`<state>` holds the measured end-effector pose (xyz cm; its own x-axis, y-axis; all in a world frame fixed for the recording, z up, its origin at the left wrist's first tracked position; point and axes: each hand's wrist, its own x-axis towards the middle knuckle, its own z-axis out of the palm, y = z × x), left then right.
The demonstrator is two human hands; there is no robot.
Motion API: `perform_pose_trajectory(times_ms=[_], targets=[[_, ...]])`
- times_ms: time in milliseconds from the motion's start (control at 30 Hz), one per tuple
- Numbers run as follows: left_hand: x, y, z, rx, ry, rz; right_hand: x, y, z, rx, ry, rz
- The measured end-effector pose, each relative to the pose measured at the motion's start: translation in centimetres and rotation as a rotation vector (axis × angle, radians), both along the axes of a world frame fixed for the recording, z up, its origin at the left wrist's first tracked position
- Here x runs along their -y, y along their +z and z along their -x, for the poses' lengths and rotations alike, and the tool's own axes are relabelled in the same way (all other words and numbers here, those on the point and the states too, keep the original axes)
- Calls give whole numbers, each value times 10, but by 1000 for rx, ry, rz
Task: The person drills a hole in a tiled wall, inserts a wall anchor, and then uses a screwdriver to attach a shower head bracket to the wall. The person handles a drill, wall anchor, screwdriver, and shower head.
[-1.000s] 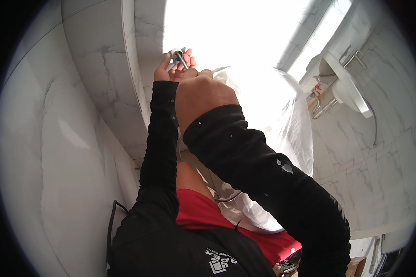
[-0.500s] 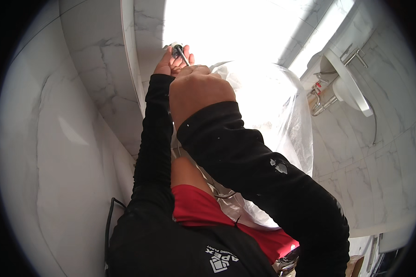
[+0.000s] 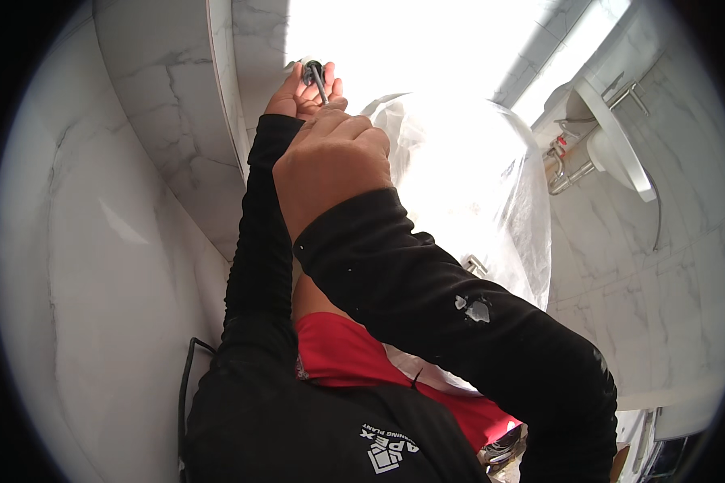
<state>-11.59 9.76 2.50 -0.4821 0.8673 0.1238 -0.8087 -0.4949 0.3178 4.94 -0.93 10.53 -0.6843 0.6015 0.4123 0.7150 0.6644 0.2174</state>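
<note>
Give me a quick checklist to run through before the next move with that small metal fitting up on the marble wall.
1. Left hand on the small dark metal fitting: ok, fingers around it.
2. Right hand closed below the fitting: ok; what it grips, cannot tell.
3. Thin metal rod seated in the fitting: cannot tell, glare.
4. Clear plastic sheet apart from both hands: ok.
5. Grey-veined marble wall undamaged near the fitting: ok, none visible.

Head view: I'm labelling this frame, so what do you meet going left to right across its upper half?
Marble wall → left hand → right hand → clear plastic sheet → white basin.
</note>
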Motion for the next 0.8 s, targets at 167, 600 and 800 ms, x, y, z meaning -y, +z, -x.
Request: perform_pose_trajectory(times_ms=[167, 600, 800], targets=[[3, -2, -4, 82, 35, -27, -27, 10, -10, 252, 307, -18], [5, -1, -3, -13, 46, -43, -28, 13, -22, -362, 103, 729], [0, -8, 2, -77, 50, -109, -21, -12, -58, -538, 171, 562]])
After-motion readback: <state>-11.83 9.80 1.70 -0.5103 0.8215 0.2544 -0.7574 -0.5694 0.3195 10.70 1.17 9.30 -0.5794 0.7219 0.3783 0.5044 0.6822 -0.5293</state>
